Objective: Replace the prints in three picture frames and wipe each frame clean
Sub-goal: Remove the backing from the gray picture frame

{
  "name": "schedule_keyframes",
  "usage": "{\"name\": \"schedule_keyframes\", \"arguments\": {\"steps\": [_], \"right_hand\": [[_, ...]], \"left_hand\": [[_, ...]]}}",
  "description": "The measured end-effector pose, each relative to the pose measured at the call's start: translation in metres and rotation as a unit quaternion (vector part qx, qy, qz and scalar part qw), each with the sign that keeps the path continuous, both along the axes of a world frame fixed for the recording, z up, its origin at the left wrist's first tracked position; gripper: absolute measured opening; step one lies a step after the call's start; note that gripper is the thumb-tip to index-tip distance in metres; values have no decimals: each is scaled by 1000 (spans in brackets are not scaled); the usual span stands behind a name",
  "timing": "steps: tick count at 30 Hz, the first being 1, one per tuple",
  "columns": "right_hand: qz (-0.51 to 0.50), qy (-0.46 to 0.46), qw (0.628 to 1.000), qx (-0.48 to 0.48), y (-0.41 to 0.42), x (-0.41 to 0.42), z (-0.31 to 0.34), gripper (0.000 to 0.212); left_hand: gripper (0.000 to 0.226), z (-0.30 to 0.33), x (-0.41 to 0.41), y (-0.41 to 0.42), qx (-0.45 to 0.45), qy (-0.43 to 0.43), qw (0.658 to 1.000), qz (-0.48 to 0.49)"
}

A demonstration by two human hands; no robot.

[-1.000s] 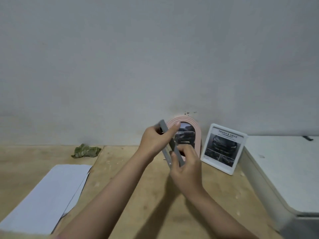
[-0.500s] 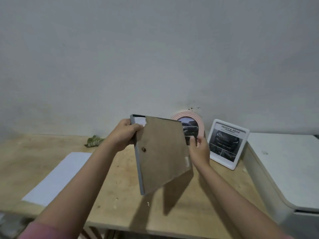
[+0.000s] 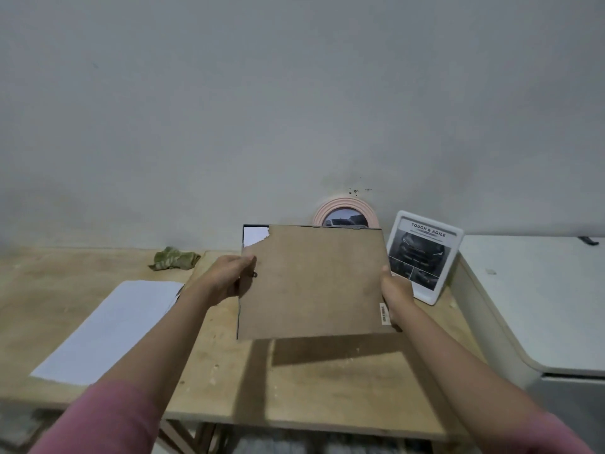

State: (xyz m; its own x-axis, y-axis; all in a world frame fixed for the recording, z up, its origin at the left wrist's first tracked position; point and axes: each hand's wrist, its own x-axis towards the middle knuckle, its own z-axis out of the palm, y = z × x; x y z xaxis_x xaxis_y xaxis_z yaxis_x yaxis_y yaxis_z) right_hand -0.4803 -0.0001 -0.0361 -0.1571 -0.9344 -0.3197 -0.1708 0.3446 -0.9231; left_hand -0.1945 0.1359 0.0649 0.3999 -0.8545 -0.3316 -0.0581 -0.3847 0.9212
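I hold a grey picture frame [image 3: 311, 283] above the wooden table, its brown backing board facing me. A torn top-left corner of the board shows white paper beneath. My left hand [image 3: 229, 276] grips the frame's left edge. My right hand [image 3: 394, 293] grips its right edge. Behind it a pink arched frame [image 3: 345, 209] with a car print leans on the wall, its lower part hidden. A white frame [image 3: 425, 253] with a "TOUGH & AGILE" car print leans to its right. A crumpled green cloth [image 3: 173, 258] lies at the back left.
White paper sheets [image 3: 111, 329] lie on the left of the wooden table [image 3: 327, 388]. A white cabinet or appliance [image 3: 537, 306] stands against the table's right side. The grey wall is close behind.
The frame turned from edge-on to flat with its back toward me, and levelled out from a tilt. My hands moved apart to its left and right edges.
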Motion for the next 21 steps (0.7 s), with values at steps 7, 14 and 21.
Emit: {"name": "schedule_keyframes", "arguments": {"steps": [7,14,21], "right_hand": [[-42,81,992,92,16,-6,-43,52],[-32,198,973,112,39,3,-81,43],[-39,257,961,92,49,14,-106,23]], "left_hand": [[15,-93,1,16,95,-39,995,-22],[19,-162,15,22,143,-155,977,12],[13,-191,13,27,130,-233,963,-27]]}}
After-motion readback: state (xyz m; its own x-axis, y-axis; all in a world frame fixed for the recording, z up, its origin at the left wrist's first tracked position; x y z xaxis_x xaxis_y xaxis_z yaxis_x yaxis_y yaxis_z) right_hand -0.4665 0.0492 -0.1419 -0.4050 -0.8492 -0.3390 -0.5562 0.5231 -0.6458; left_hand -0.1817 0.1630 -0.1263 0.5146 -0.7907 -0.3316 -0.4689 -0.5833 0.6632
